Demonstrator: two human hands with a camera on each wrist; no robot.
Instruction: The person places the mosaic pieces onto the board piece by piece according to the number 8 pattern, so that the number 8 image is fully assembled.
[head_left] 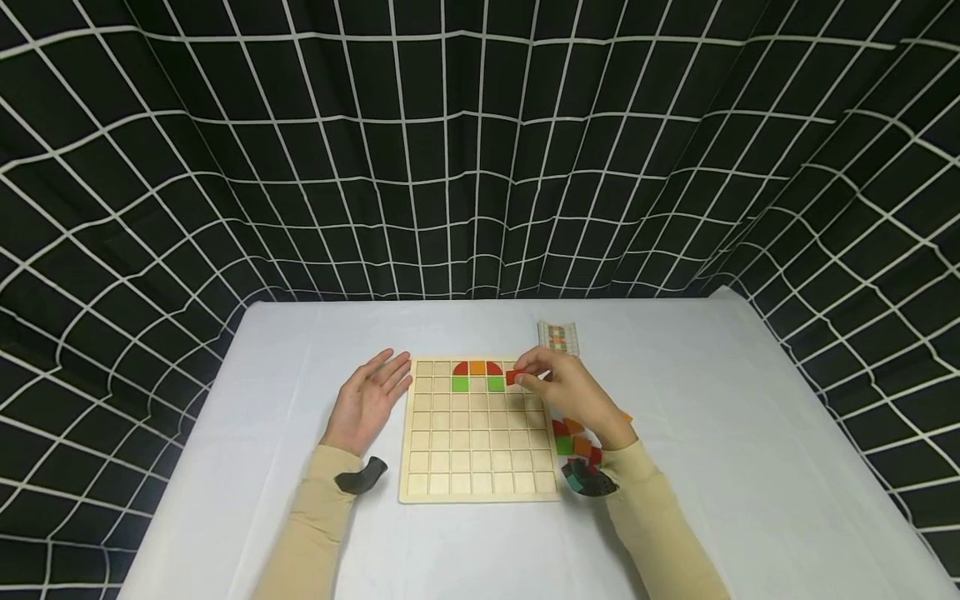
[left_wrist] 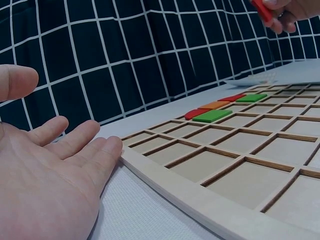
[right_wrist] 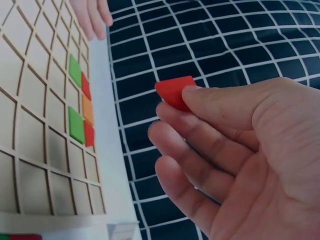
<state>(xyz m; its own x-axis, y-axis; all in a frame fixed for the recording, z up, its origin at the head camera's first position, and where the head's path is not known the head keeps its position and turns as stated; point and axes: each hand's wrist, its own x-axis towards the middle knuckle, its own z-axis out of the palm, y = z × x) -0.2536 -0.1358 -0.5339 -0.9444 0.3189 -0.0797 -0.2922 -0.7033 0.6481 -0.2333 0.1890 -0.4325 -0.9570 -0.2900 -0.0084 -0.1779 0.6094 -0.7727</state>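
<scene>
My right hand (head_left: 573, 392) pinches a red tile (right_wrist: 172, 91) between thumb and index finger, held above the far right part of a wooden grid board (head_left: 480, 497). In the board's far row lie two red quarter-round tiles with an orange tile (head_left: 477, 367) between them. Just nearer, two green tiles (left_wrist: 212, 115) sit one under each red piece, with a bare cell between. Palm up, my left hand (head_left: 366, 404) rests beside the board's far left edge, fingers straight and holding nothing; its fingertips reach the rim in the left wrist view.
Loose red, orange and green tiles (head_left: 581, 447) lie right of the board, partly hidden by my right wrist. A small patterned card (head_left: 558, 337) lies behind the board on the white table (head_left: 315, 333). A black grid curtain (head_left: 480, 150) surrounds the table's back and sides.
</scene>
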